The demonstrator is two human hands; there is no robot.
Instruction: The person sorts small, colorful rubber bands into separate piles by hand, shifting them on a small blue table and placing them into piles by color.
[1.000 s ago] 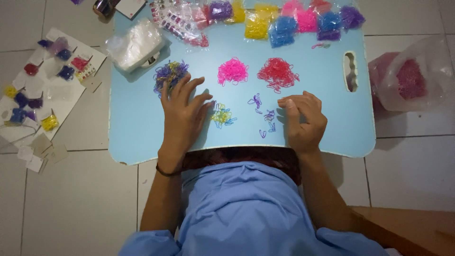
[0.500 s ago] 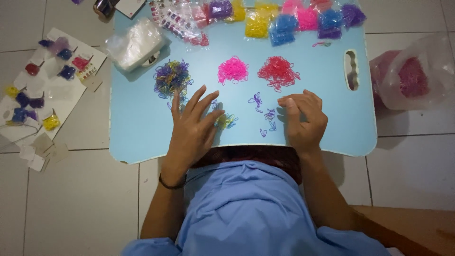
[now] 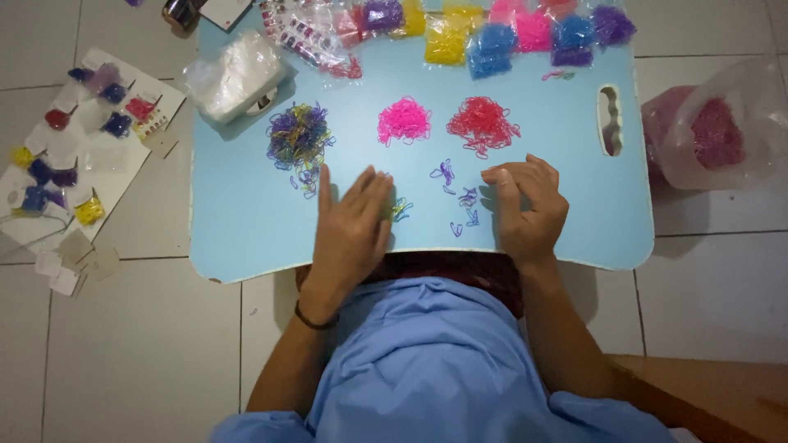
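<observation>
Pale blue counter [image 3: 246, 221]: left hand [image 3: 351, 234] lies flat, fingers together, covering yellow-blue bands [image 3: 400, 210]; right hand [image 3: 525, 205] curls, fingertips pressing beside purple bands [image 3: 460, 201] at nine o'clock, sorting colours.

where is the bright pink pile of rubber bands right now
In the head view, the bright pink pile lies on the light blue table, centre top, between the mixed-colour pile on its left and the red pile on its right.

Three heaps of bands [image 3: 403, 121] lie on the table [image 3: 238, 230], beyond both hands, packets [image 3: 492, 37] behind them.
</observation>
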